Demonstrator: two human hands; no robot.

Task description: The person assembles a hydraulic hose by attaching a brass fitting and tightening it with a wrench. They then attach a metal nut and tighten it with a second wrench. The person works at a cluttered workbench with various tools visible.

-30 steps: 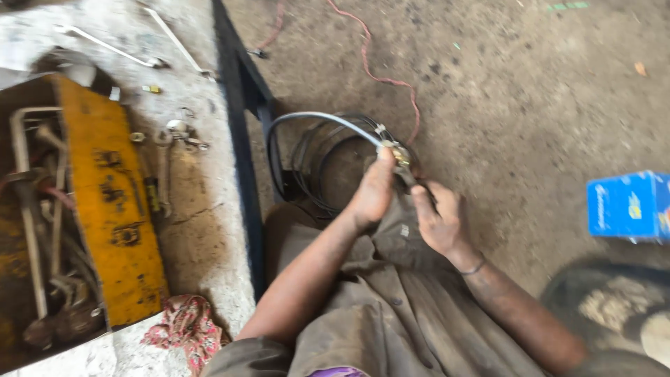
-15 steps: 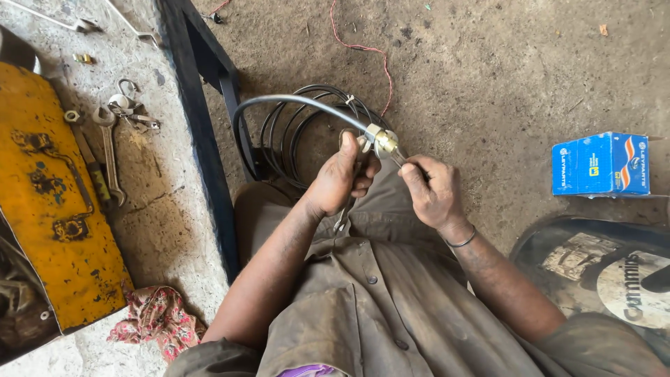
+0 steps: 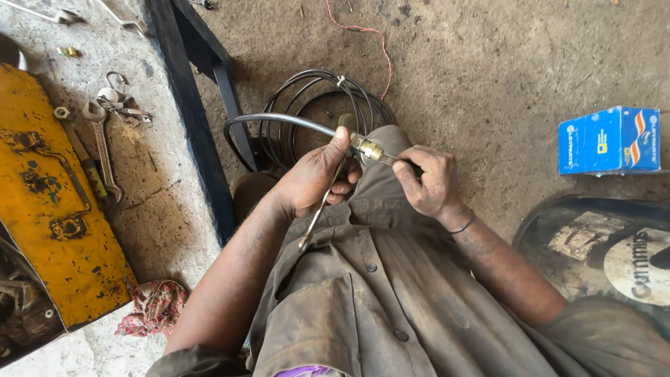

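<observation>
While the left hand (image 3: 314, 178) is clamping a slim spanner (image 3: 322, 209) against the brass fitting (image 3: 368, 149), the right hand (image 3: 429, 183) is pinching the fitting's other end, both grips closed tight above the person's lap. From the fitting a grey hose (image 3: 279, 122) is curving away toward the cable coil (image 3: 321, 105) on the dirt floor (image 3: 488, 70). Judging by the thin spanner, it could be slipping off and rounding the brass.
</observation>
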